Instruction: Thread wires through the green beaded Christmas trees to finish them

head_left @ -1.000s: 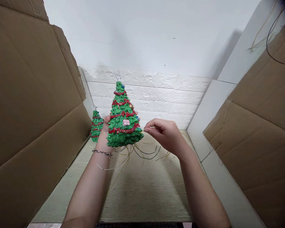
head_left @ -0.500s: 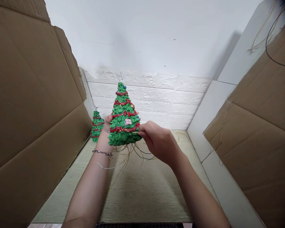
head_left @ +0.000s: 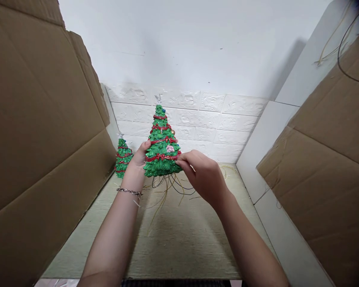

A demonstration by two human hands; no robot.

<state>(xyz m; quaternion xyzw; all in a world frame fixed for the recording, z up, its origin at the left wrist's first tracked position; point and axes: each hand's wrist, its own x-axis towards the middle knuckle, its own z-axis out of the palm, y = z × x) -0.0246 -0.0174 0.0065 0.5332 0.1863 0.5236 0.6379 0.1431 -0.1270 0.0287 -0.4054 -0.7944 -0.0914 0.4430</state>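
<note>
A green Christmas tree figurine (head_left: 162, 147) with red garlands, a pink gift box, small baubles and a clear star on top is held up in front of me. My left hand (head_left: 140, 153) grips it from the left and behind, its thumb showing at the tree's side and the other fingers hidden. At the lower right edge, my right hand (head_left: 200, 171) is closed in a pinch against the tree; what sits between its fingertips is too small to make out. Thin yellow and black wires (head_left: 164, 195) hang below the base.
Behind my left wrist stands a second similar tree (head_left: 123, 159). Cardboard sheets rise on the left (head_left: 48, 119) and right (head_left: 323, 159). More loose wires lie at the back right (head_left: 229, 169) and on the upper right ledge (head_left: 335, 48). White brick-patterned panelling (head_left: 209, 119) closes the back.
The held tree has shifted slightly right and up with my left hand, and it stands a little straighter. My right hand stays pinched at its lower right edge.
</note>
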